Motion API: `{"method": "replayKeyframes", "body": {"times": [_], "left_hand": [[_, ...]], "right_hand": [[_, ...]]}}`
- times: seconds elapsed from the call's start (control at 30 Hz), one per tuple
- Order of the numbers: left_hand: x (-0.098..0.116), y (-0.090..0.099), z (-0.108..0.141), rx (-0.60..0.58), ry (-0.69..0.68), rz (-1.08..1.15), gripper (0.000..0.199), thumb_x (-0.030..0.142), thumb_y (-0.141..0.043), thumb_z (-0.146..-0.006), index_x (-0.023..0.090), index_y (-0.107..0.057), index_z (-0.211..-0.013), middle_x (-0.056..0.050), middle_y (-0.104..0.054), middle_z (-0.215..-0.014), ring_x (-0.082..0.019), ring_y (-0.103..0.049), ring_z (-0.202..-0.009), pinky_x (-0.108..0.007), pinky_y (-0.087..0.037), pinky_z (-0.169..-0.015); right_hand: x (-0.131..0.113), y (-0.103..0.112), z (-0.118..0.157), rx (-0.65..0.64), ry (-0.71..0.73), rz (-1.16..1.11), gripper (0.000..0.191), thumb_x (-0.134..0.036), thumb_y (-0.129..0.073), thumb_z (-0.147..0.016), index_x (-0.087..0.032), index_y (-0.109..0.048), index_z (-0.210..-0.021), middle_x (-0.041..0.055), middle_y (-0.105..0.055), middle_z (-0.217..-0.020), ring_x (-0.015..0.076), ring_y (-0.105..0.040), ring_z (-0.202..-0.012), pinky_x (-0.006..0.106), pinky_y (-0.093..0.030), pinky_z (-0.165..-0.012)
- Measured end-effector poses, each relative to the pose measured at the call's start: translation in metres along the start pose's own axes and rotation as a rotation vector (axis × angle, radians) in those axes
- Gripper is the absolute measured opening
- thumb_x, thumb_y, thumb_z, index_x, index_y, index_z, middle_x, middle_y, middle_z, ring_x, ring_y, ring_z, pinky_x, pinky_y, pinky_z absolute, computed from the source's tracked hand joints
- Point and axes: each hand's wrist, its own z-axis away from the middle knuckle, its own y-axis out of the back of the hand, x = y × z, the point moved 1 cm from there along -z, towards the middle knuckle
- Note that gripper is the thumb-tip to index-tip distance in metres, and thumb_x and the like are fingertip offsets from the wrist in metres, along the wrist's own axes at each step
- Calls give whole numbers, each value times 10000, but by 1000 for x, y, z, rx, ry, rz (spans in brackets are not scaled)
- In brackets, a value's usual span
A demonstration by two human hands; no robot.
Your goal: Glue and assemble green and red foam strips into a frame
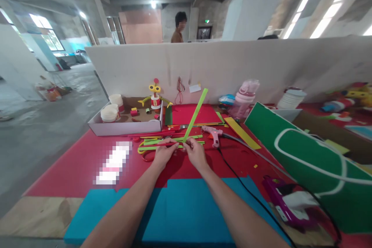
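A long light-green paper strip (pixel 196 115) slants up and to the right from the fingertips of my right hand (pixel 197 154), which pinches its lower end. Close beside it, my left hand (pixel 165 153) is closed at the fingertips around a narrow red strip (pixel 166 144) that meets the green one between the two hands. Exactly how the strips join is hidden by the fingers. More green strips (pixel 148 148) lie on the table just behind and left of my hands. Red-handled scissors (pixel 148 157) rest partly under my left hand. A pink glue gun (pixel 214 135) lies to the right.
A white box (pixel 124 128) with paper cups and a yellow-headed figure (pixel 155 95) stands at the back left. Red sheets (pixel 193 114) lie behind my hands. At right are a green board (pixel 293 159), a purple power strip (pixel 286 201) and cords. Blue sheets (pixel 186 209) cover the front.
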Motion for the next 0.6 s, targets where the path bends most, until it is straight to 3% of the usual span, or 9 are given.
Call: {"method": "replayKeyframes", "body": {"times": [0.27,0.47,0.6], "left_hand": [[-7,-2,4,-26,47,-21,223,349,-706,-673,209,-639,-834,18,-619,-596,-133,-557,-514,-245,-456,-501],[-1,0,2,-47,48,-108,198,353,-679,-693,199,-635,-809,21,-612,-569,-128,-557,-493,-235,-461,-499],[4,-2,1,-80,-20,-222,225,390,-661,-713,184,-634,-799,18,-613,-559,-133,-570,-496,-236,-462,-518]], "right_hand": [[-10,-3,0,9,121,158,88,-318,-535,-805,-237,-556,-779,35,-628,-742,209,-611,-698,320,-488,-685],[-5,-5,-1,-1,111,150,95,-315,-518,-819,-231,-549,-786,30,-627,-742,199,-617,-683,304,-497,-664],[0,-4,-3,12,139,138,104,-314,-492,-826,-221,-534,-805,30,-629,-738,202,-622,-713,304,-498,-673]]}}
